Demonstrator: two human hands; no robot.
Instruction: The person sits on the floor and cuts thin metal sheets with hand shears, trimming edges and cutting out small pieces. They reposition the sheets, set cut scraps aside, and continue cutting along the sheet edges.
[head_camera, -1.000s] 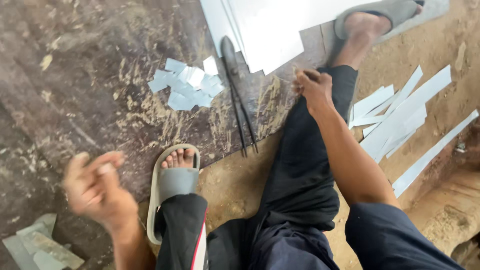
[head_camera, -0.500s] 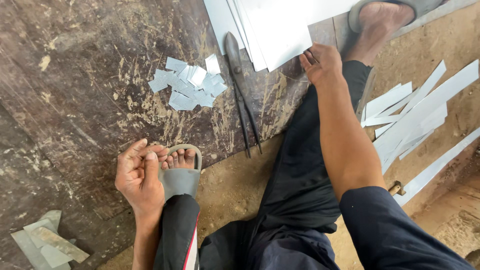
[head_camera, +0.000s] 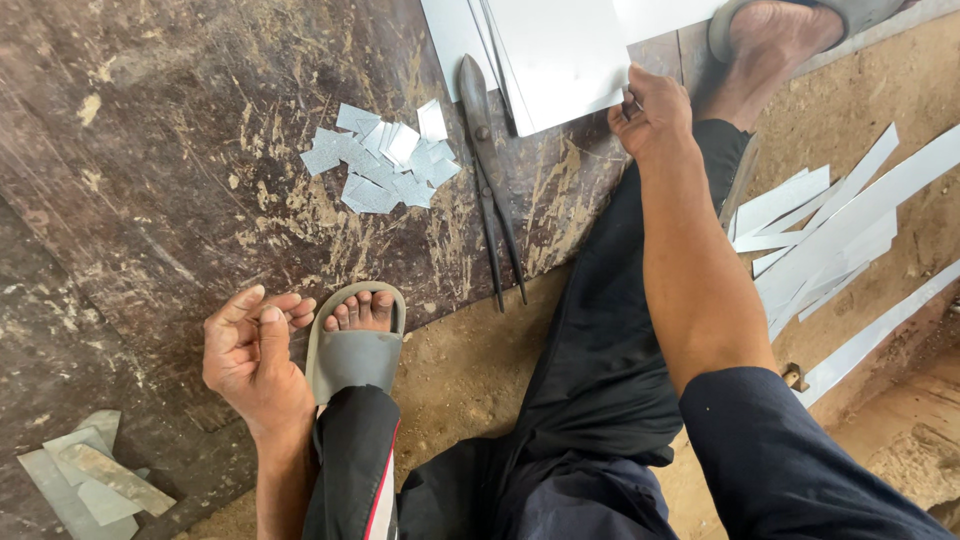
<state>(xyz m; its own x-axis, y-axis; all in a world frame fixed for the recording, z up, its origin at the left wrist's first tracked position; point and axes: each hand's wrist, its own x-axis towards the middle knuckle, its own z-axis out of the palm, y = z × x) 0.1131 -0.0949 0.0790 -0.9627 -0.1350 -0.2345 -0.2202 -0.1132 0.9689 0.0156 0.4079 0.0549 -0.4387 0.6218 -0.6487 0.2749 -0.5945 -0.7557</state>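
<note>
Pale, thin sheet metal (head_camera: 560, 60), stiff, probably sharp-edged: right hand (head_camera: 652, 112) pinches its lower corner; left hand (head_camera: 250, 350) rests open, empty.

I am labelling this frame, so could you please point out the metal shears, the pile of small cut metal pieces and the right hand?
metal shears (head_camera: 478, 128), head view, on the pivot.
pile of small cut metal pieces (head_camera: 385, 160), head view, middle of the heap.
right hand (head_camera: 655, 112), head view, back of the hand.
</note>
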